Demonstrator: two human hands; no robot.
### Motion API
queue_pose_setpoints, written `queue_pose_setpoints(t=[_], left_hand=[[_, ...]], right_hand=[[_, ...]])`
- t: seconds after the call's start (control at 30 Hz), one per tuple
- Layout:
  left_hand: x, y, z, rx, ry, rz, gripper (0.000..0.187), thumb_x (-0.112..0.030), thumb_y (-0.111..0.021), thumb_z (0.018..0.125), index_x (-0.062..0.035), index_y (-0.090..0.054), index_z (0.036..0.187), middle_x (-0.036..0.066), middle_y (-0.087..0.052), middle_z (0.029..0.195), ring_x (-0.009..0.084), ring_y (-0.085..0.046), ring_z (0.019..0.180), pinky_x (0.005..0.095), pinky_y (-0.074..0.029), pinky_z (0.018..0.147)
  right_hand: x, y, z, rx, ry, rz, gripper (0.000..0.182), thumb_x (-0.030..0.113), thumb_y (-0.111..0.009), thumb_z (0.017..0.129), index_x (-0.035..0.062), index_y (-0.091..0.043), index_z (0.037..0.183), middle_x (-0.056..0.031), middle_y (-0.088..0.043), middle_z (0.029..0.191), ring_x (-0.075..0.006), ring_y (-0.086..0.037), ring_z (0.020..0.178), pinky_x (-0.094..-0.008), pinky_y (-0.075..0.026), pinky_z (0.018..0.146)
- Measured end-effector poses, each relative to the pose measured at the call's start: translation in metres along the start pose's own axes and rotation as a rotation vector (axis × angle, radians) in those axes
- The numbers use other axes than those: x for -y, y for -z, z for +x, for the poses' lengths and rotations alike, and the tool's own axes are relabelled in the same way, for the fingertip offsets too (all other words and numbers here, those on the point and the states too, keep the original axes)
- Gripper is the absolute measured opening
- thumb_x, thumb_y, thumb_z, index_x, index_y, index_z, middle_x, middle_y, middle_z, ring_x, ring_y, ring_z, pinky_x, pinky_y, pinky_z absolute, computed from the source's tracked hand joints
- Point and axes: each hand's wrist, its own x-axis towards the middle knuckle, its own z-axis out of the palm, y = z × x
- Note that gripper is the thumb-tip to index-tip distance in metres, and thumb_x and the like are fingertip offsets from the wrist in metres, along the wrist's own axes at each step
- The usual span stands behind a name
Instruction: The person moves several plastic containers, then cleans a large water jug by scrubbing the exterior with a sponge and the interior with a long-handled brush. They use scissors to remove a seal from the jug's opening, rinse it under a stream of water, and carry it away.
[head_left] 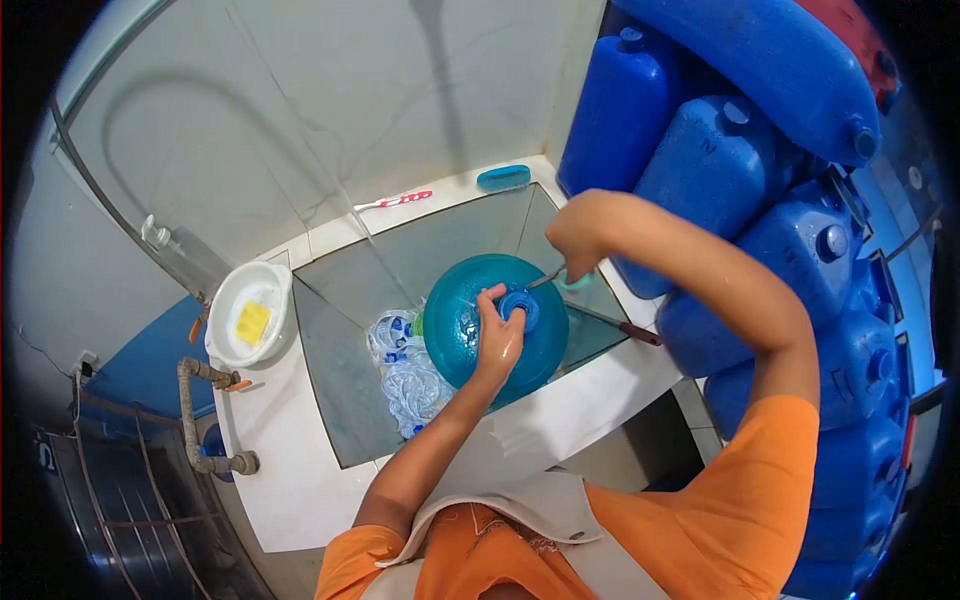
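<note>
A large teal water jug stands in the sink basin, its blue neck facing up at me. My left hand is closed around that neck, thumb on one side and fingers on the other. In the grip of my right hand is a thin metal tool, its end touching or very near the neck's rim. The tool's handle is hidden by my fist, so its exact kind cannot be made out. Several clear plastic bottles lie in the basin left of the jug.
Blue jerrycans are piled along the right. A brown-handled tool rests across the basin's right edge. On the back ledge lie a pink-and-white brush and a blue brush. A white basin with a yellow sponge sits left.
</note>
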Motion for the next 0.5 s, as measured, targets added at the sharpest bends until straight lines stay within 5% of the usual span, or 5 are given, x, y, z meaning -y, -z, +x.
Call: queue_pose_setpoints(t=[0.03, 0.27, 0.33, 0.47, 0.5], left_hand=[[0.000, 0.003, 0.000, 0.007, 0.016, -0.009, 0.043, -0.011, -0.051, 0.082, 0.0020, -0.034, 0.120, 0.021, -0.041, 0.121, 0.0320, -0.035, 0.122, 0.0382, -0.027, 0.103], [-0.020, 0.015, -0.016, 0.044, -0.006, -0.162, 0.047, -0.007, -0.048, 0.081, 0.0016, -0.030, 0.123, 0.017, -0.039, 0.114, 0.0214, -0.039, 0.109, 0.0325, -0.034, 0.095], [-0.013, 0.012, -0.009, -0.049, -0.074, 0.028, 0.046, -0.007, -0.050, 0.080, 0.0002, -0.033, 0.121, 0.020, -0.041, 0.114, 0.0249, -0.041, 0.110, 0.0334, -0.034, 0.095], [-0.004, 0.035, -0.001, 0.018, -0.421, 0.438, 0.032, -0.014, -0.057, 0.076, -0.0011, -0.051, 0.104, 0.024, -0.046, 0.112, 0.0366, -0.043, 0.107, 0.0379, -0.036, 0.093], [-0.013, 0.042, 0.002, 0.019, -0.417, 0.442, 0.032, -0.014, -0.057, 0.076, -0.0011, -0.051, 0.104, 0.024, -0.046, 0.112, 0.0366, -0.043, 0.107, 0.0379, -0.036, 0.093]], right_hand=[[-0.010, 0.004, 0.013, 0.125, 0.052, 0.076, 0.042, 0.044, -0.070, 0.067, 0.0030, -0.066, 0.061, -0.0117, -0.063, 0.061, -0.0252, -0.061, 0.058, -0.0371, -0.047, 0.056], [0.008, -0.002, 0.045, 0.147, 0.182, -0.008, 0.046, 0.046, -0.070, 0.068, 0.0006, -0.065, 0.059, -0.0109, -0.061, 0.057, -0.0238, -0.060, 0.056, -0.0361, -0.047, 0.058], [0.006, -0.037, 0.075, 0.136, 0.174, 0.132, 0.036, 0.035, -0.072, 0.070, 0.0004, -0.067, 0.078, -0.0095, -0.064, 0.068, -0.0190, -0.060, 0.057, -0.0338, -0.050, 0.058], [-0.022, -0.052, 0.060, 0.054, -0.067, 0.198, 0.031, 0.028, -0.069, 0.074, -0.0002, -0.067, 0.084, -0.0086, -0.063, 0.072, -0.0195, -0.061, 0.059, -0.0352, -0.053, 0.062], [-0.029, -0.065, 0.060, 0.007, -0.025, 0.528, 0.032, 0.027, -0.070, 0.073, -0.0009, -0.065, 0.088, -0.0078, -0.062, 0.074, -0.0184, -0.061, 0.062, -0.0342, -0.052, 0.064]])
